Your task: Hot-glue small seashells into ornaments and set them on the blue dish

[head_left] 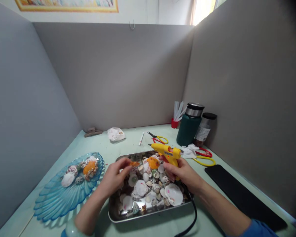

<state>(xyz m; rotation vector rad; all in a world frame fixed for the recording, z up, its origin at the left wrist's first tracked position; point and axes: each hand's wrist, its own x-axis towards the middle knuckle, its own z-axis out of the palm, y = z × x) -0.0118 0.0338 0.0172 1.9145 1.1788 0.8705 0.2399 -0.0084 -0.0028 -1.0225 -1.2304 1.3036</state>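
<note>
Between the fingertips of my left hand (115,176) is a small orange shell (134,163), held over the left part of a metal tray (133,218). My right hand (181,172) grips a yellow glue gun (166,150), its nozzle pointing left above the tray's far right part. Heaped in the tray are many white, brown and speckled shells, with a larger orange shell (153,162) near the glue gun. To the left lies a blue shell-shaped glass plate (61,200), bearing a cluster of shells with an orange one (89,167) among them.
Behind the tray lie scissors (160,138), a white stick (141,139) and a white packet (116,134). At the right stand a green thermos (190,125), a jar (204,130) and a red cup (174,123) of glue sticks. A black cord (194,214) trails from the glue gun. Grey partitions enclose the table.
</note>
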